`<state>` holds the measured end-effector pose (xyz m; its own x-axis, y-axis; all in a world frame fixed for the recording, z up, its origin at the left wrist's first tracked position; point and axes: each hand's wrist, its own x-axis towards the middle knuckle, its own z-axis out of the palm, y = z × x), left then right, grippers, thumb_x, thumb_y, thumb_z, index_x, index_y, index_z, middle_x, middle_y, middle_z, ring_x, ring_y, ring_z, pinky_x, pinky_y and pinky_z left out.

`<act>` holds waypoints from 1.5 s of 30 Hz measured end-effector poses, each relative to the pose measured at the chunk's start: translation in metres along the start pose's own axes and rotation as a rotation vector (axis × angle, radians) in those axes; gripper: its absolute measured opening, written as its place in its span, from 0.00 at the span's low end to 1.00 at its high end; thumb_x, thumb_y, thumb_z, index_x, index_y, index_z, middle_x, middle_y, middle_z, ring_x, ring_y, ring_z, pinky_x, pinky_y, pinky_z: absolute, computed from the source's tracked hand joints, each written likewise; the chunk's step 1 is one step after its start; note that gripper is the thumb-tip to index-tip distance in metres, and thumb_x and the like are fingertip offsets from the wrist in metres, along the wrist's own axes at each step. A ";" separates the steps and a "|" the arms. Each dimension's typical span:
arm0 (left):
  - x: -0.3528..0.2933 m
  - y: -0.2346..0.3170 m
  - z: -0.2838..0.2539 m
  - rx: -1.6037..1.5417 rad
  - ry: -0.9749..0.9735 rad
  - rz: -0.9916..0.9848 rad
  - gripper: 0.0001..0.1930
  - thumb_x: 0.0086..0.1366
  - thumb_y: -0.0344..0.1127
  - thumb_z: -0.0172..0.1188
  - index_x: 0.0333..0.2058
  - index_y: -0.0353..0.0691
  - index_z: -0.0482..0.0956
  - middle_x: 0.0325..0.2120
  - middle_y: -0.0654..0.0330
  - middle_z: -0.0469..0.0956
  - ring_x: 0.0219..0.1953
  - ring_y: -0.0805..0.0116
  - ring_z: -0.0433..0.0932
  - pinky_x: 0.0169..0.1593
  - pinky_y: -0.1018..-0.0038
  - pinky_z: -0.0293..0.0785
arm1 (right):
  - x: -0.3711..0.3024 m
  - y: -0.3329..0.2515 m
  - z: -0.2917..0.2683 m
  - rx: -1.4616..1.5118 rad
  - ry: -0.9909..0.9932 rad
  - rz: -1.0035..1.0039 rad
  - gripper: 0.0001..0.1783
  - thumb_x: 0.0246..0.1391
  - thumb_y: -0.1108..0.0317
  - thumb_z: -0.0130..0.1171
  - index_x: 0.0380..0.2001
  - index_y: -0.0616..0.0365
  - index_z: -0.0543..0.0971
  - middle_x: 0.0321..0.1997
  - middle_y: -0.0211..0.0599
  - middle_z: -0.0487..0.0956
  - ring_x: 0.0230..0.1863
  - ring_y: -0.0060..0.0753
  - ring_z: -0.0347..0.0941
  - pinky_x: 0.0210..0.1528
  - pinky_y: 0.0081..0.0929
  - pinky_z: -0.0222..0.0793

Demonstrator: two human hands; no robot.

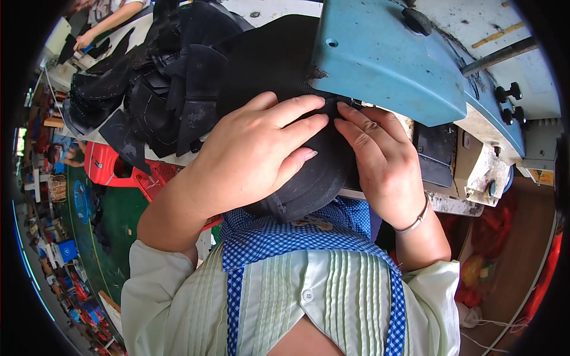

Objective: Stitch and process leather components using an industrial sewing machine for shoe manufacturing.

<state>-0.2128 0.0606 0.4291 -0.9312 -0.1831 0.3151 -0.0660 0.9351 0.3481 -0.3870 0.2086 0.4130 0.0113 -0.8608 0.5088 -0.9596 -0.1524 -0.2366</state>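
Black cap piece (pixel 309 178) sits at the bench edge, its upper end under the blue machine head (pixel 386 59). Judging by the pose, it's being fed into the machine; next move needs steady guiding with fingertips clear of the working point, which is hidden. Left hand (pixel 252 154) lies flat, fingers spread, pressing the piece. Right hand (pixel 380 157) also flat on it, fingers extended toward the head. Stack of black cut pieces (pixel 154 89) crowds the left. Red basket (pixel 127 172) below the bench. Silver bracelet (pixel 415 221) on the right wrist.
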 end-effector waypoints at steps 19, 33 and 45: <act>0.004 0.001 0.007 0.013 0.053 -0.017 0.20 0.59 0.32 0.67 0.51 0.39 0.82 0.52 0.58 0.79 0.41 0.56 0.75 0.47 0.66 0.76 | -0.003 0.002 0.001 0.064 0.027 0.041 0.21 0.42 0.85 0.59 0.43 0.68 0.83 0.54 0.50 0.82 0.56 0.53 0.78 0.57 0.42 0.76; 0.015 -0.020 0.012 -0.006 0.133 0.081 0.15 0.57 0.29 0.68 0.45 0.43 0.86 0.42 0.58 0.81 0.52 0.51 0.76 0.54 0.60 0.75 | -0.004 0.003 0.002 0.061 0.055 0.050 0.19 0.45 0.85 0.58 0.43 0.68 0.83 0.53 0.49 0.82 0.55 0.53 0.79 0.56 0.42 0.76; 0.020 -0.025 0.009 -0.105 0.115 0.041 0.15 0.56 0.31 0.69 0.44 0.39 0.86 0.46 0.55 0.81 0.55 0.49 0.75 0.58 0.58 0.74 | -0.004 0.003 0.002 0.050 0.063 0.051 0.19 0.43 0.86 0.58 0.42 0.66 0.83 0.53 0.48 0.83 0.54 0.51 0.79 0.56 0.41 0.76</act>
<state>-0.2332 0.0366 0.4184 -0.8847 -0.1846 0.4280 0.0145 0.9069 0.4211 -0.3896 0.2110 0.4085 -0.0565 -0.8358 0.5461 -0.9432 -0.1347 -0.3038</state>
